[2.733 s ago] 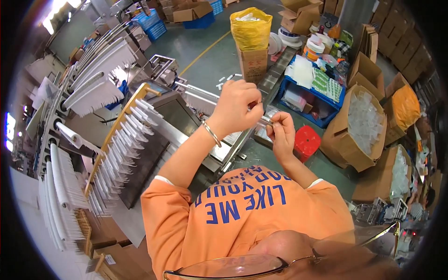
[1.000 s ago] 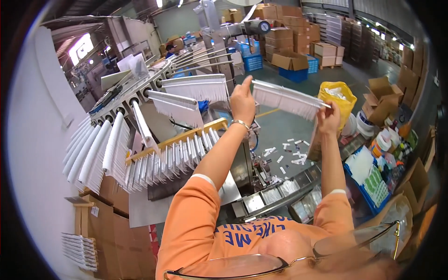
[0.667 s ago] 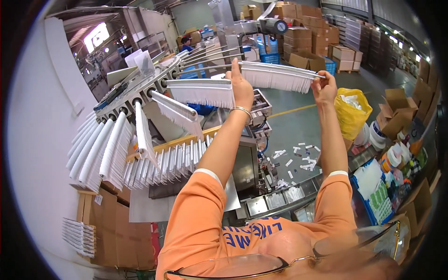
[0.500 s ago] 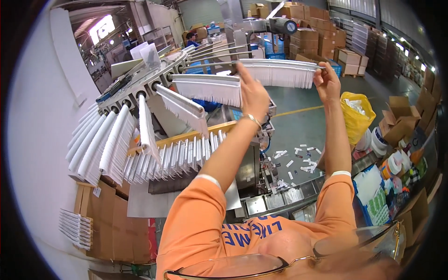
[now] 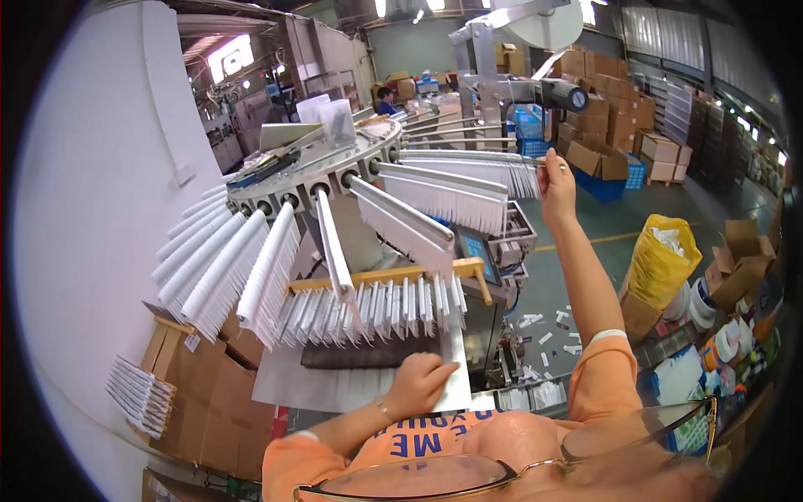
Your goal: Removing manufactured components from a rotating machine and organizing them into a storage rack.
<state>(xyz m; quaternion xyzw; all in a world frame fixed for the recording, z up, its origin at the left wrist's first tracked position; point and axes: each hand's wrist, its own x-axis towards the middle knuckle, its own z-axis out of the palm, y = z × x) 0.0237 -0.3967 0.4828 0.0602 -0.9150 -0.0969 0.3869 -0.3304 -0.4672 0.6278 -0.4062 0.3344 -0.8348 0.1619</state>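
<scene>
With raised fingers, my right hand [image 5: 554, 182] pinches the outer end of a metal rod. From that rod hangs a row of thin white strips [image 5: 493, 167] like a fringe. The rod reaches out from a round metal carousel [image 5: 314, 171], whose other rods carry similar white fringes [image 5: 452, 197]. My left hand [image 5: 418, 383] is low, over the right part of a flat metal sheet [image 5: 456, 356]. Its fingers are curled, one pointing right, and no object shows in it. Beyond it, a wooden-handled rack [image 5: 389, 274] holds many rods hung with white strips.
At right stand a yellow bag [image 5: 661, 259] with white scraps, an open carton [image 5: 740, 255] and buckets. White pieces [image 5: 548, 339] litter the floor. A motor [image 5: 560, 96] on an arm hangs beyond my right hand. Cartons [image 5: 201, 402] stand at lower left; another person [image 5: 386, 102] is far back.
My left hand has dropped from beside the raised fringe to the metal sheet. My right hand stays on the rod end. The whole view has shifted, so the carousel appears lower and further right.
</scene>
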